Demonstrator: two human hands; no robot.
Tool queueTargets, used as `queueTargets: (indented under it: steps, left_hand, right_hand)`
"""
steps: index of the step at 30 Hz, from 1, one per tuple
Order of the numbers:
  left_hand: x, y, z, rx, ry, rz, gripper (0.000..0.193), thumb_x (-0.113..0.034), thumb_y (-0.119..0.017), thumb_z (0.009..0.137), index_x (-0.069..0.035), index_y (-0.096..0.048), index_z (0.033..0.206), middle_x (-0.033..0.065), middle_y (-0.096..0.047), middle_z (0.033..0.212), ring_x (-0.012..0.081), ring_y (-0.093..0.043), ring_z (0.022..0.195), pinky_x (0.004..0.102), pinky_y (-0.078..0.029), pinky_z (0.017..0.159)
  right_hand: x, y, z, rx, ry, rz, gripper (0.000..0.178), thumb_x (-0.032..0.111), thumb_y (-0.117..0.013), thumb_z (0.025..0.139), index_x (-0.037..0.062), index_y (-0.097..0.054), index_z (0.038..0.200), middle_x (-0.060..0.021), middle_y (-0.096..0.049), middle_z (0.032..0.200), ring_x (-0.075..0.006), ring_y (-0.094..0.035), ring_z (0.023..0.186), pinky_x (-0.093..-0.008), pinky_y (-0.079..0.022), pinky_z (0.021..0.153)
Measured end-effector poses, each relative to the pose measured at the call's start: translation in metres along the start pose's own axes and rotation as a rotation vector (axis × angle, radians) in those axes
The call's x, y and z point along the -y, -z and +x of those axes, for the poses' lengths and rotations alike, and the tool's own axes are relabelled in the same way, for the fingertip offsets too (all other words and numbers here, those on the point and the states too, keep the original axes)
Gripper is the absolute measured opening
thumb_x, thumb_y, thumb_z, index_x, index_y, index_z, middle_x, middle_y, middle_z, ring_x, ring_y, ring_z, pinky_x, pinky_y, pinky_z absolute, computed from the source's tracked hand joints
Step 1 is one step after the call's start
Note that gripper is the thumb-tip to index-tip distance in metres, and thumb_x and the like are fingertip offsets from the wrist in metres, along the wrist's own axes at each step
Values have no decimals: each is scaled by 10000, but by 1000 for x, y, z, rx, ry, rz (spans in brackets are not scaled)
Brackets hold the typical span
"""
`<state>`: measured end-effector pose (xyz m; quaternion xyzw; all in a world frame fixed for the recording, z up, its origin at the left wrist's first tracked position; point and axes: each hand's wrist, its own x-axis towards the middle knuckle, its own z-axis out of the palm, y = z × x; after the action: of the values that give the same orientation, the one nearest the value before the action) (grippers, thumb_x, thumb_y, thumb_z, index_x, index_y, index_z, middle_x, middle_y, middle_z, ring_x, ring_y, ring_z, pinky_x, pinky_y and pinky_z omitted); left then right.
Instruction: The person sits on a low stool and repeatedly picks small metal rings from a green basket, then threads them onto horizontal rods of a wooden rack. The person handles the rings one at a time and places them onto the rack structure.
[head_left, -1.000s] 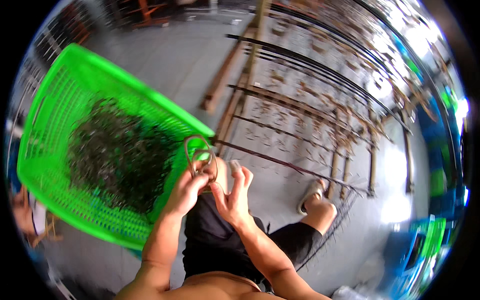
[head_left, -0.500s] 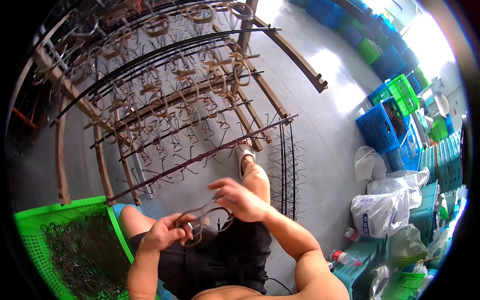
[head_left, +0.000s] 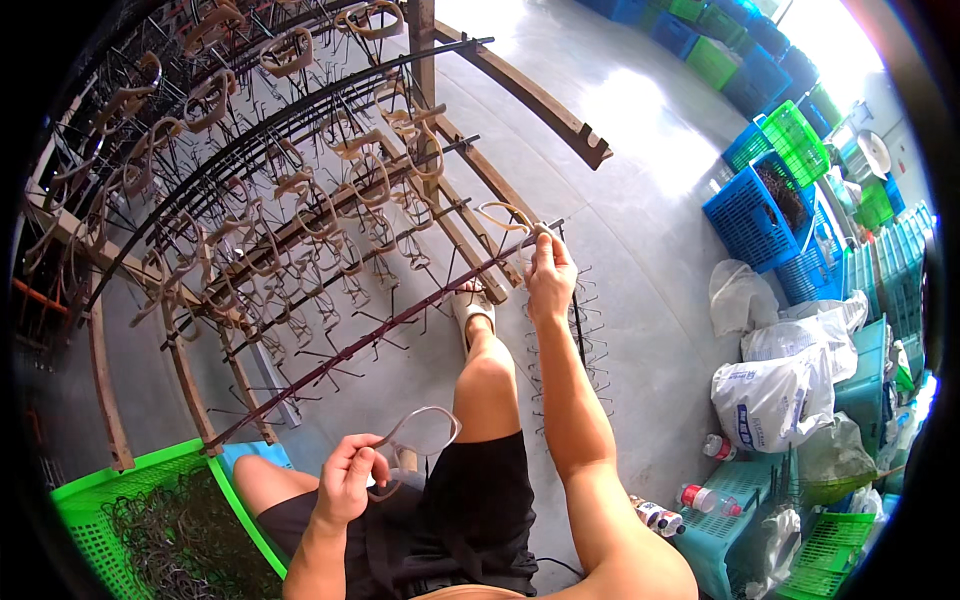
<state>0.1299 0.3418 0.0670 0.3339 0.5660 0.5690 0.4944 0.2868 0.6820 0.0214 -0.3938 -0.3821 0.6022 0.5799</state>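
My left hand (head_left: 346,482) is closed on a thin brownish eyeglass frame (head_left: 428,409), held above my lap. Further out, my right arm is stretched forward. The fingers of my right hand (head_left: 550,282) pinch at the far right end of a long dark red rod (head_left: 350,352), where a pale tan eyeglass frame (head_left: 486,207) hangs at the fingertips. Short wire hooks stick out along this rod. Behind it, a wooden rack (head_left: 480,185) carries more rods with many similar frames hung on them.
A green basket (head_left: 120,480) of tangled dark pieces stands by my left leg. Hooked rods (head_left: 580,340) hang at the rack's right side. On the right are blue crates (head_left: 750,215), white plastic bags (head_left: 770,395), bottles (head_left: 708,498) and a teal crate (head_left: 720,540).
My right hand has left the eyeglass frame above my lap and reached out to the rod's end. My left hand still holds a frame. The view has shifted slightly.
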Motion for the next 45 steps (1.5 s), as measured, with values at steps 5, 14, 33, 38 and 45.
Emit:
queueTargets:
  steps: [5,14,33,38,45]
  left_hand:
    - [2,8,-7,-94,3,7,234,-227,-481,963,-11,-521,1043,45,-555,647,96,-504,557,222,-420,543]
    - [0,12,-12,-193,9,61,243,-236,-489,957,-4,-537,1013,34,-547,637,89,-499,554,220,-415,554]
    - [-7,8,-9,-246,2,-85,204,-179,-491,953,-6,-568,1029,19,-533,610,72,-460,510,237,-451,564]
    - [-31,20,-9,-93,-65,258,196,-172,-568,908,14,-619,945,-3,-547,601,49,-447,488,202,-409,495]
    - [-15,104,-38,-582,-341,295,450,-387,-428,937,18,-574,1069,103,-591,1047,178,-535,931,315,-439,792]
  right_hand:
    - [5,-11,-2,-50,-60,62,184,210,-573,916,34,-612,876,62,-376,548,-27,-316,411,-195,-244,368]
    - [-6,-23,-19,69,-57,4,212,189,-609,894,19,-644,1016,79,-420,537,-6,-332,416,-176,-239,375]
    - [9,-12,-20,43,131,-529,264,167,-590,897,5,-612,1104,-94,-619,934,-159,-555,808,-256,-437,715]
    - [53,-42,-114,537,845,-1025,322,246,-658,794,70,-593,1055,-155,-532,991,-302,-495,903,-480,-360,859]
    - [44,-44,-158,737,351,-511,104,143,-547,892,53,-599,882,-30,-547,578,-121,-532,483,-268,-401,480]
